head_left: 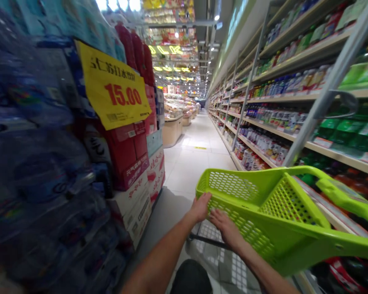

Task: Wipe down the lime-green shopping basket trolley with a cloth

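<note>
A lime-green plastic shopping cart basket (263, 204) stands in front of me, its mesh walls tilted in the view. My left hand (200, 207) grips the near left corner of the basket's rim, fingers curled over the edge. My right hand (225, 224) lies flat against the basket's mesh side wall just to the right, fingers stretched out. The cart's green handle (346, 200) sticks out at the right. Nothing shows inside the basket.
Stacked water packs and red drink cartons (131, 159) with a yellow 15.00 price sign (113, 92) fill the left. Shelves of bottled drinks (272, 118) line the right. A tiled aisle (196, 147) runs ahead toward display counters (171, 128).
</note>
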The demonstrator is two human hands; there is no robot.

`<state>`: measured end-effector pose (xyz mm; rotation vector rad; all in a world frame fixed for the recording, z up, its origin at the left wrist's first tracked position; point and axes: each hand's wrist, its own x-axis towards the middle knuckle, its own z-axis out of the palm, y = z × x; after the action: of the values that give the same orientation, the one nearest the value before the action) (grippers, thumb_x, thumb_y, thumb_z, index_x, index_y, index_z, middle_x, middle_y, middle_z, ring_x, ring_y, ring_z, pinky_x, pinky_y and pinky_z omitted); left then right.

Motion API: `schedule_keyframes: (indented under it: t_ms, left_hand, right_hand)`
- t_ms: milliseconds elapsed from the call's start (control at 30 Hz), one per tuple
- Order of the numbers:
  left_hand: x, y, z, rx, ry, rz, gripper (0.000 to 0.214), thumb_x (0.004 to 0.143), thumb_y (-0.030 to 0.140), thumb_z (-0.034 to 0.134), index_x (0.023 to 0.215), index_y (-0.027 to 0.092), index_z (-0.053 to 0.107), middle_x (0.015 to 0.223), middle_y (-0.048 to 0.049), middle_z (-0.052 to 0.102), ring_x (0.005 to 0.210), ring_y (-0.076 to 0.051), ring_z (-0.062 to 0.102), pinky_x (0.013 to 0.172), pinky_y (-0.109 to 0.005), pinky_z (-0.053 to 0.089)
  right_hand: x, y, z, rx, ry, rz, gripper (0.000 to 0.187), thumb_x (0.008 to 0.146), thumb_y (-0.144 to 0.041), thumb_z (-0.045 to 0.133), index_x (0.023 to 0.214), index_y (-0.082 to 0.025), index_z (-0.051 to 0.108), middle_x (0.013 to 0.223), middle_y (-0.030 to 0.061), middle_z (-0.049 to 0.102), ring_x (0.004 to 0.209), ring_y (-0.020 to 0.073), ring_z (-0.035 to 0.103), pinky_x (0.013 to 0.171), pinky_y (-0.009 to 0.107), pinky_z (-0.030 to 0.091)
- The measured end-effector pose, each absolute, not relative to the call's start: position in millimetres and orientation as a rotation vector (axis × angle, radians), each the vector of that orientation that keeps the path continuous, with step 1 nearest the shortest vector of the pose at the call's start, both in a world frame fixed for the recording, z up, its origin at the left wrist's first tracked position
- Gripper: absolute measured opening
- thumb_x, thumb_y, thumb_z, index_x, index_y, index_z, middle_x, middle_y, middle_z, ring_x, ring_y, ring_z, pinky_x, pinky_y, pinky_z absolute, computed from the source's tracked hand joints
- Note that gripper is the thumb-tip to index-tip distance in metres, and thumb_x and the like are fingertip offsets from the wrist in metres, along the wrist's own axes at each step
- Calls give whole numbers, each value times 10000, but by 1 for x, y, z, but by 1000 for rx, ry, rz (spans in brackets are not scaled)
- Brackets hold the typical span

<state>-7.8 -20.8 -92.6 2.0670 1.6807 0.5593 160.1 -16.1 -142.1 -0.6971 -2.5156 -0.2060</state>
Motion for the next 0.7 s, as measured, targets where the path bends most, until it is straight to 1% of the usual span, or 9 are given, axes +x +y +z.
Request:
schedule_keyframes:
  t_ms: [67,133,200,267,400,500,567,600,700]
  left_hand:
    - [-14,-22,-95,2012,1655,711,655,658,14,396,1287,191,342,1374,-56,346,1272,-201,276,1049,-424,206]
    - [-23,-26,-95,1907,1648,913,663,626,-14,390,1256,192,391,1335,-43,409,1232,-177,348,1050,-356,237]
    - [-36,-32,-94,1741,1674,1139,665,597,-31,390,1228,176,430,1304,-50,449,1206,-165,384,1050,-317,248]
    - [-53,-41,-95,1525,1699,1335,647,585,-36,397,1197,163,463,1269,-66,484,1182,-167,414,1040,-316,271]
    - [-96,-58,-86,1107,1586,1668,557,589,-16,434,1108,165,523,1170,-78,558,1064,-178,520,968,-349,359]
    - [-125,-68,-55,809,1392,1906,465,605,23,484,1045,160,548,1116,-84,584,1040,-188,531,955,-365,357]
    - [-133,-79,-26,754,1090,1894,409,637,78,525,1033,174,555,1079,-70,602,1043,-183,527,949,-352,358]
    - [-131,-87,-12,808,843,1758,394,676,130,538,1065,190,543,1102,-68,591,1073,-182,507,952,-350,354]
    - [-99,-128,13,888,655,1567,318,735,267,556,1049,216,565,1025,-71,623,1007,-189,552,860,-348,429]
  right_hand:
    - [161,-5,-120,-730,-2347,-207,372,840,-89,330,1076,-201,595,1211,76,522,1215,213,366,961,447,368]
    - [169,9,-99,-789,-2233,-212,373,832,-103,322,1072,-192,593,1234,73,502,1248,204,311,998,447,324]
    - [180,22,-87,-900,-2217,-202,355,815,-121,330,1006,-186,621,1190,76,537,1206,206,377,973,422,362]
    - [189,30,-88,-1030,-2265,-162,355,797,-128,329,971,-183,634,1160,73,558,1144,203,449,935,385,402]
    - [190,42,-93,-1344,-2290,-19,389,763,-161,342,1049,-167,605,1135,72,578,1033,197,540,884,320,425]
    - [184,50,-87,-1574,-2269,120,404,722,-189,361,1027,-152,622,979,75,652,867,205,615,769,287,462]
    - [182,55,-81,-1607,-2312,219,375,712,-209,363,943,-174,656,871,56,678,795,202,629,714,268,462]
    - [181,56,-80,-1606,-2330,249,360,712,-224,363,903,-185,666,835,49,683,772,201,631,697,263,459]
    - [182,55,-82,-1614,-2274,211,368,715,-269,359,903,-188,665,837,58,682,765,212,632,687,275,461]
